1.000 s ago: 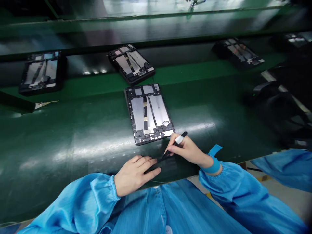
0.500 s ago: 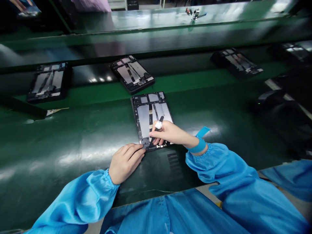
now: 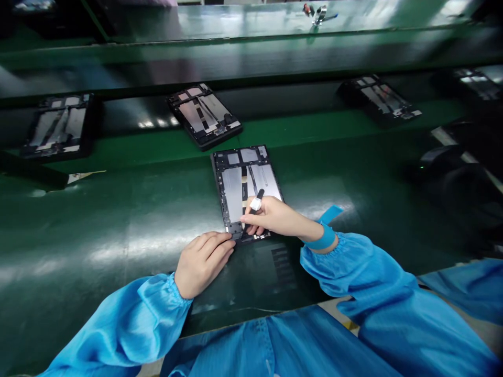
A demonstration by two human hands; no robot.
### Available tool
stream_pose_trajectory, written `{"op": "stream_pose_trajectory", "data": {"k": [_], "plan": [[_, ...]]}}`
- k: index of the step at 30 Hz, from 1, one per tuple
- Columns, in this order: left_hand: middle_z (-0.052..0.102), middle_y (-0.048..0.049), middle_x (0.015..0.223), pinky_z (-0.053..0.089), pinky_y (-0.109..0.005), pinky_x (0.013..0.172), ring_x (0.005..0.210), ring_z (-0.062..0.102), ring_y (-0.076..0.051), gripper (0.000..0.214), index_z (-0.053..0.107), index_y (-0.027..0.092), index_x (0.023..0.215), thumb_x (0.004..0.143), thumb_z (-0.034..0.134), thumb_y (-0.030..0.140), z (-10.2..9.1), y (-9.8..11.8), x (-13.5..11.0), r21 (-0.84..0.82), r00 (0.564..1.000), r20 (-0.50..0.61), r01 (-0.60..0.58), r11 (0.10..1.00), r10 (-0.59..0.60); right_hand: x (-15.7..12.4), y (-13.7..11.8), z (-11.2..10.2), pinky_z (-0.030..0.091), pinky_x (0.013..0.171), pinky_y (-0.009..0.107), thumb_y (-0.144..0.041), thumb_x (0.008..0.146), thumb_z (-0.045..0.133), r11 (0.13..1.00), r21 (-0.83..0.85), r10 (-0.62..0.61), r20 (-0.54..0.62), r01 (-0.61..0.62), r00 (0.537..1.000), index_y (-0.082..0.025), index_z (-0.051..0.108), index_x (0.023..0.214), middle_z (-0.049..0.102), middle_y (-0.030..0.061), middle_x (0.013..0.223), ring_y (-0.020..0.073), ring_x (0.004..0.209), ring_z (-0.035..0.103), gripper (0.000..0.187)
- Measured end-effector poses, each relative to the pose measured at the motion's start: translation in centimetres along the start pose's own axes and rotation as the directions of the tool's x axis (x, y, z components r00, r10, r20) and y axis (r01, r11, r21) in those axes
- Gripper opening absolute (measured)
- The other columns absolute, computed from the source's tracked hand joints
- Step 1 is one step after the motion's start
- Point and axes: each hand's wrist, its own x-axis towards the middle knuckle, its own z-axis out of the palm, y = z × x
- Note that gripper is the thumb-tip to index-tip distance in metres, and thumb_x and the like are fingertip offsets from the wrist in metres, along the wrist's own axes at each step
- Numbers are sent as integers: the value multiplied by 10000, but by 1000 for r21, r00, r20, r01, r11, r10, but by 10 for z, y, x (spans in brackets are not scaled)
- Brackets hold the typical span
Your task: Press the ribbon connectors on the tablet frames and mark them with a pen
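An opened tablet lies back-up on the green work surface, its silver battery cells and black frame showing. My right hand pinches a black pen-like tool with a white band, its tip down at the tablet's near edge. My left hand rests on the surface with fingers together, their tips touching the tablet's near left corner. Both arms wear blue sleeves; a blue strap circles my right wrist.
Three more opened tablets lie on the belt behind: one at the left, one in the middle, one at the right. A dark machine stands at the right. Small metal tools lie on the far shelf.
My right hand moved from the surface in front of the tablet up onto its near edge with the tool. My left hand slid forward to the tablet's corner.
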Motion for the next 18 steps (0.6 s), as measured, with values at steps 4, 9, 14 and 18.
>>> {"op": "stream_pose_trajectory", "data": {"k": [4,9,14,18], "plan": [[694,-85,1065,540,-343,830,946,623,-204,204,624,134,1084,881,632,126,-1,0,0,8,1000,3,3,1000,-3,0,0,0,565,474,178,-244,844,664,1000,-2,4,-17,-4,1000,-157,598,767,695,16,619,130,555,692,134],[692,-80,1074,541,-345,833,955,622,-204,213,619,144,1101,888,625,134,-1,0,0,13,1000,17,8,1000,-8,-1,0,1,561,462,178,-240,835,674,1000,0,7,-37,-7,999,-161,598,749,698,24,607,139,555,696,139],[692,-81,1070,544,-345,824,946,621,-204,210,617,138,1092,883,634,129,-1,1,1,17,1000,8,4,1000,-4,-1,0,1,555,450,176,-251,828,686,1000,20,2,-43,-1,999,-161,597,745,696,23,597,139,546,693,151],[689,-84,1079,543,-350,825,956,616,-209,215,617,132,1092,879,639,125,-1,1,1,9,1000,20,5,1000,-5,-1,0,0,558,457,177,-245,841,667,999,33,5,-32,-4,999,-163,590,752,699,20,607,137,550,695,143]]}}
